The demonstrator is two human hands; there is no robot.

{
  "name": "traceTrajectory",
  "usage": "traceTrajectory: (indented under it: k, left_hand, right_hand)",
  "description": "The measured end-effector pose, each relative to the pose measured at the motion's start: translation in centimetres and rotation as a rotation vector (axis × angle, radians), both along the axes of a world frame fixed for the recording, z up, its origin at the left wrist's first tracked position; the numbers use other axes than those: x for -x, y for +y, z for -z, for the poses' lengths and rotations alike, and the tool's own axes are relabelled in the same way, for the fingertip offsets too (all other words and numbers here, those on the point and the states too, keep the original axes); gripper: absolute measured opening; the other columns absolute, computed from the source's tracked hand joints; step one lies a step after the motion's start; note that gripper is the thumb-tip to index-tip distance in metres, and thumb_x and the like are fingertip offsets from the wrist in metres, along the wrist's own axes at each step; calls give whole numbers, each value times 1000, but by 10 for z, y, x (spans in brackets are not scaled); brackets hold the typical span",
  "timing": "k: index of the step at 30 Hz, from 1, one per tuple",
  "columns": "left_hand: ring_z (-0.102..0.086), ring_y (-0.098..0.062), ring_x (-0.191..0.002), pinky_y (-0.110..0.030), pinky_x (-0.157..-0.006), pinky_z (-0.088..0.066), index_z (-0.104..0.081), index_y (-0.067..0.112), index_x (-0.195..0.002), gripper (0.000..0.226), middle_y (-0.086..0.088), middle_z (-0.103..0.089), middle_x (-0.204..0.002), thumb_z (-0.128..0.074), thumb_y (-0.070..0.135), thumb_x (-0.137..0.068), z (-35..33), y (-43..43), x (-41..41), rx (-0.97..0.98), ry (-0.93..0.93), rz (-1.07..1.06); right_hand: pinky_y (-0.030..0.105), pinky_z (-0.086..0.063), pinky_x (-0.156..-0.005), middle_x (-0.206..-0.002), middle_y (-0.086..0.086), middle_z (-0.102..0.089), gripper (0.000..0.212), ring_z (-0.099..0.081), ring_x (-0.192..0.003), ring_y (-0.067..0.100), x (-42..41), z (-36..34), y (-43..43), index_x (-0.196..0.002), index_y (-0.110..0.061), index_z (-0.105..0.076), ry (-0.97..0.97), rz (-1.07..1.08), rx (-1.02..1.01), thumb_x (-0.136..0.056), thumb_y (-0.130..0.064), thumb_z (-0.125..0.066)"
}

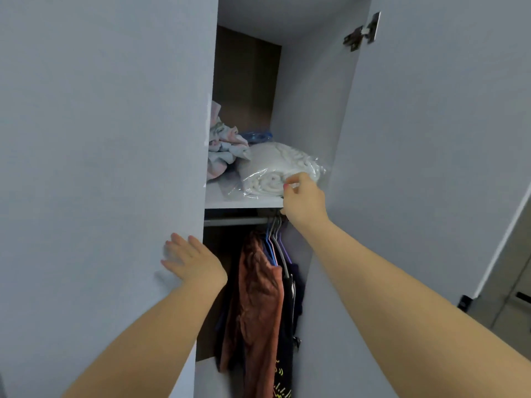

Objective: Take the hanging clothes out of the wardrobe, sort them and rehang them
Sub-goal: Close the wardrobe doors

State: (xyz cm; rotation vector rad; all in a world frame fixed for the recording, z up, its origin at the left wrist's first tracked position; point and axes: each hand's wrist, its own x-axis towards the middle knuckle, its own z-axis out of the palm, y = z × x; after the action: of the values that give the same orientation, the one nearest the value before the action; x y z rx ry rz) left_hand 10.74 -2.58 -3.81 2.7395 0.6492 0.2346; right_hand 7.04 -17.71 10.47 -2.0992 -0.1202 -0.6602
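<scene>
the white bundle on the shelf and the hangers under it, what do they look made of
White bundle: soft, looped or knitted fabric, probably a rolled blanket, inside clear glossy plastic film that wrinkles and catches the light. Hangers: thin, smooth, coloured blue, grey and purple; likely plastic-coated wire or slim plastic, the picture leaves it open.

shelf (230, 201): white, flat | on it: rolled white blanket in a clear bag (273, 170) | left of blanket: heap of pale clothes (225, 147), touching it | behind blanket: blue bag (257, 136) | below blanket: rail (234, 221) with hangers (274, 235) and hanging clothes (258, 297)
</scene>
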Motion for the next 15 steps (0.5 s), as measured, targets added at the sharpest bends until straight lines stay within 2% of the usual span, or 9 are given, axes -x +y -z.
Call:
traceTrajectory:
  k: [2,3,6,8,11,13,15]
  left_hand:
    - [13,-42,-145,-60,-115,-9,13,2,-150,90,-28,20,-154,-50,32,-92,-12,-30,22,-94,-64,224]
    - [12,-39,-146,-61,-115,-8,11,4,-151,85,-24,18,-156,-44,40,-96,-18,-51,32,-67,-112,324]
    - [5,-26,-148,-57,-116,-4,4,14,-154,84,-7,8,-161,-28,63,-94,-46,-119,63,190,-280,559]
    - [4,-18,-148,-51,-118,-3,4,17,-153,87,1,6,-162,-35,65,-91,-64,-163,83,326,-416,722]
    - [8,-11,-148,-49,-120,-7,10,19,-153,98,6,10,-161,-43,67,-86,-83,-218,113,238,-581,974]
    - [16,-8,-146,-45,-121,-2,16,19,-151,106,8,19,-160,-42,71,-79,-90,-249,131,258,-603,1015]
    - [21,-8,-145,-41,-120,2,19,16,-150,113,7,25,-158,-47,69,-76,-93,-281,147,367,-574,978]
  right_hand:
    - [46,-54,-84,-87,-2,-53,17,-65,-89,33,23,-7,-21,-111,-12,-54,-2,4,5,-98,-19,-45]
    - [45,-54,-83,-87,-1,-54,16,-65,-89,32,34,-12,-32,-110,-11,-54,-14,10,31,-98,-19,-46]
    - [34,-47,-76,-102,9,-60,18,-58,-94,25,69,-32,-70,-109,-10,-55,-103,68,141,-98,-21,-47]
    - [34,-44,-76,-107,10,-59,19,-55,-95,24,91,-50,-97,-107,-9,-55,-189,133,215,-98,-23,-47]
    - [40,-47,-77,-110,9,-54,22,-53,-98,27,121,-72,-138,-109,-8,-55,-438,345,379,-96,-25,-51]
    - [40,-47,-77,-111,11,-55,25,-52,-97,30,134,-82,-167,-109,-8,-58,-690,570,511,-91,-25,-56]
    - [42,-47,-84,-121,14,-55,34,-52,-106,34,141,-85,-197,-114,-9,-58,-808,749,527,-86,-28,-61]
